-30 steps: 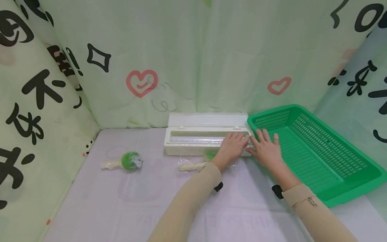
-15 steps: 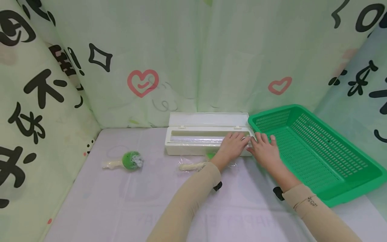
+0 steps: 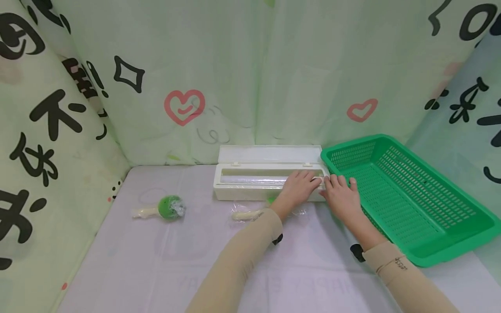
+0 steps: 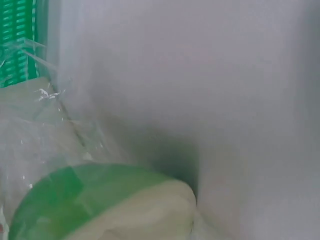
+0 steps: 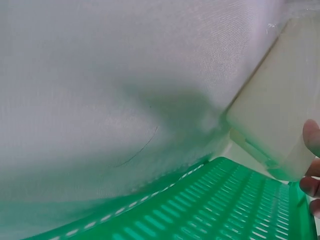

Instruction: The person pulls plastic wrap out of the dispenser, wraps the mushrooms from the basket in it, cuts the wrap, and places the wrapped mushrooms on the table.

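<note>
A cream cling film dispenser box point(image 3: 250, 194) stands at the back with its lid raised, a clear film roll point(image 3: 250, 179) inside. My left hand point(image 3: 299, 187) rests over its right half, fingertips at the roll. At the box's right end is my right hand point(image 3: 342, 195), its fingers loosely bent beside the left fingers; in the right wrist view its thumb and fingertips point(image 5: 311, 186) reach the box end. Under my left wrist lies a green-and-cream object point(image 4: 100, 202) in crumpled clear film, partly hidden by the forearm. Neither hand's view shows film clearly pinched.
A green plastic basket point(image 3: 465, 243) sits at the right, its rim against the box end. To the left lies a similar piece with a green ball head point(image 3: 170, 208), partly wrapped, and a cream handle point(image 3: 145, 212). Printed cloth point(image 3: 254, 87) hangs behind the table.
My right hand has shifted slightly down and left, its fingers drawn closer together. The left hand has moved very slightly left. The box, basket and wrapped pieces stay put.
</note>
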Motion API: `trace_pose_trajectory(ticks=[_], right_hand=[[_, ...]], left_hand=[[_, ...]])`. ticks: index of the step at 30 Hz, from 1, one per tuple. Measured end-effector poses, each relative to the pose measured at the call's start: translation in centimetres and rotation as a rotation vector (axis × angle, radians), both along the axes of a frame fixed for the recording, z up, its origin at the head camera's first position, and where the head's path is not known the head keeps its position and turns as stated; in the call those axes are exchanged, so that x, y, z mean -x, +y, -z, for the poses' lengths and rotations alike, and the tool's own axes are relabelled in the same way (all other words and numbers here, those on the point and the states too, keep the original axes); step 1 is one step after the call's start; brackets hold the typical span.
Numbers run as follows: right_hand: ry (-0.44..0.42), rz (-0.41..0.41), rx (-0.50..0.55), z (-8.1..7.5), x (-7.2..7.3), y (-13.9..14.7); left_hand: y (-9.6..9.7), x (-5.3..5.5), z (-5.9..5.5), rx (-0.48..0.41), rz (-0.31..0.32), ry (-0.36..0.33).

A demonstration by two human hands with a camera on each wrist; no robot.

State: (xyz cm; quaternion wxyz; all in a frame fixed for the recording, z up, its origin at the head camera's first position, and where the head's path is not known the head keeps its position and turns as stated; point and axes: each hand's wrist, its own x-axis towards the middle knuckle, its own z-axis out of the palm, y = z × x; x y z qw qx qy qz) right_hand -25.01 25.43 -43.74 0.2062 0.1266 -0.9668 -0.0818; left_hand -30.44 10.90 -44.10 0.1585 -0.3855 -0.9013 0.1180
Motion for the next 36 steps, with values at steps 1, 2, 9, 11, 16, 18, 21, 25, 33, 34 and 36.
trace_pose_trajectory(ticks=[1,2,9,11,16,18,21,25,33,34,36], right_hand=[[-0.001,-0.001,0.007,0.0,0.0,0.0],[-0.003,0.002,0.014,0.0,0.0,0.0],[-0.063,0.043,0.049,0.0,0.0,0.1],[-0.087,0.055,0.053,-0.1,-0.1,0.1],[-0.096,0.055,0.055,-0.2,-0.1,0.0],[-0.084,0.051,0.057,-0.2,0.0,0.0],[-0.074,0.049,0.059,-0.1,0.0,-0.1],[-0.075,0.036,0.072,-0.1,0.0,-0.2],[-0.126,0.049,0.108,-0.3,0.2,-0.2],[-0.133,0.051,0.107,-0.4,0.1,-0.3],[-0.146,0.046,0.105,-0.4,0.1,-0.4]], left_hand=[[-0.1,0.0,0.0,0.004,0.005,0.008],[-0.2,0.0,0.1,0.010,0.010,0.016],[-1.2,0.2,-0.1,0.079,0.012,0.049],[-1.5,0.2,-0.2,0.090,0.018,0.058],[-2.2,0.1,-0.5,0.134,0.019,0.057],[-2.5,0.2,-0.5,0.134,0.023,0.069],[-3.1,0.2,-0.4,0.124,0.036,0.086],[-4.3,0.2,-0.5,0.122,0.049,0.074],[-10.5,0.9,-0.6,0.120,0.003,0.014],[-11.4,0.9,-0.5,0.123,0.000,0.012],[-13.2,0.9,-0.5,0.126,-0.003,0.010]])
